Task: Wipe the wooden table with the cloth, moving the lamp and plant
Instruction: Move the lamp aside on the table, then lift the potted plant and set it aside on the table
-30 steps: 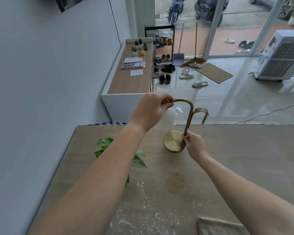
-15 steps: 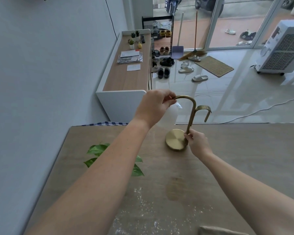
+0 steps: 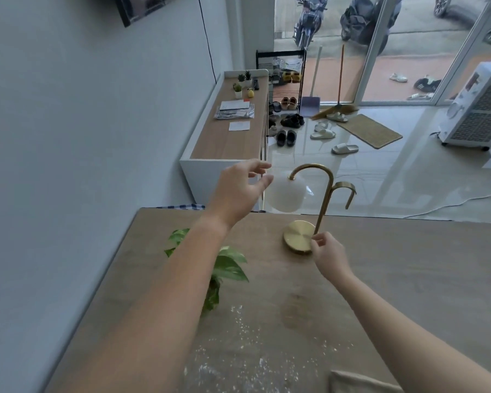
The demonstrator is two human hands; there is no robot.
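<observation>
Brass lamp with a curved gooseneck stem, round disc base and white glass globe shade stands upright near the far edge of the pale wooden worktop, its stem rising vertically. Right hand is the nearer one, fingers pinched around the stem's foot beside the base. Left hand hovers open just left of the shade, fingers spread, touching nothing. Green leafy plant sits nearer, under the left forearm. White powder is scattered on the near worktop, and the corner of a beige cloth lies at the bottom edge, nearest the right arm.
</observation>
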